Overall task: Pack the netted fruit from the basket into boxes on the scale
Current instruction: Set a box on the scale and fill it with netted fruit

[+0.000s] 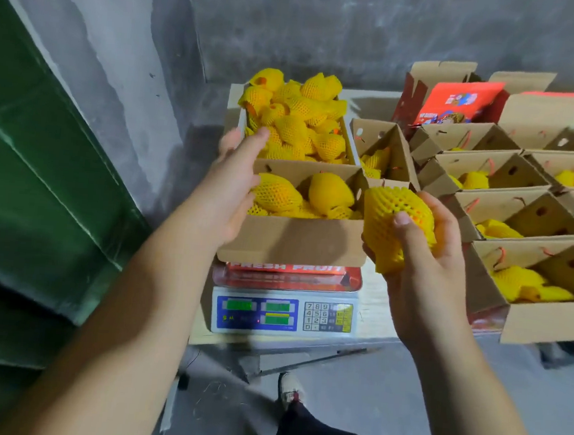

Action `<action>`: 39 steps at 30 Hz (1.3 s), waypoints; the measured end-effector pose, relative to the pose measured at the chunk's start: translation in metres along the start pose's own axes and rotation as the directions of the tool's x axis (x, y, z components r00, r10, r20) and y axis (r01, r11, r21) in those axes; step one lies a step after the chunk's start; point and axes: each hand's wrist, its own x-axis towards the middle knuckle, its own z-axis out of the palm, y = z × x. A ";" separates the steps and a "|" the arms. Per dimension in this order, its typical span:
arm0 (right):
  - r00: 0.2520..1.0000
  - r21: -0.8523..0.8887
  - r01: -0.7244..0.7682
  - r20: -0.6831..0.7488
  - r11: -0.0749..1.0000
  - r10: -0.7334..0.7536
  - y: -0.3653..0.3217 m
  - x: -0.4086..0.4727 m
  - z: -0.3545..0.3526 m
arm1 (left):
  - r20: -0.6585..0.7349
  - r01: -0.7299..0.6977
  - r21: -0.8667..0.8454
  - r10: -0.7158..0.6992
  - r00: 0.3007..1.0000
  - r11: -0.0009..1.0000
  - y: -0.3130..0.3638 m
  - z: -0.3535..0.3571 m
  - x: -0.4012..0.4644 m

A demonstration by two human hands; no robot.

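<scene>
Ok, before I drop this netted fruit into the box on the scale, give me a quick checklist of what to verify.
1. Right hand grips the netted fruit firmly: ok.
2. Net sleeve covers the fruit: ok on the side shown.
3. Box sits on the scale: ok.
4. Room in the box beside the fruit already inside: ok.
5. Left hand at the box's left wall, out of the drop path: ok.
6. Scale readout legible: cannot tell, too blurred.

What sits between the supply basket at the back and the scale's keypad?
The open cardboard box on the scale, holding netted fruit, in the head view.
</scene>
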 end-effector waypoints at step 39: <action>0.889 -0.682 0.405 0.449 0.609 -0.089 0.027 0.024 0.115 | -0.175 -0.223 0.401 0.313 0.933 0.888 -0.073 -0.094 -0.127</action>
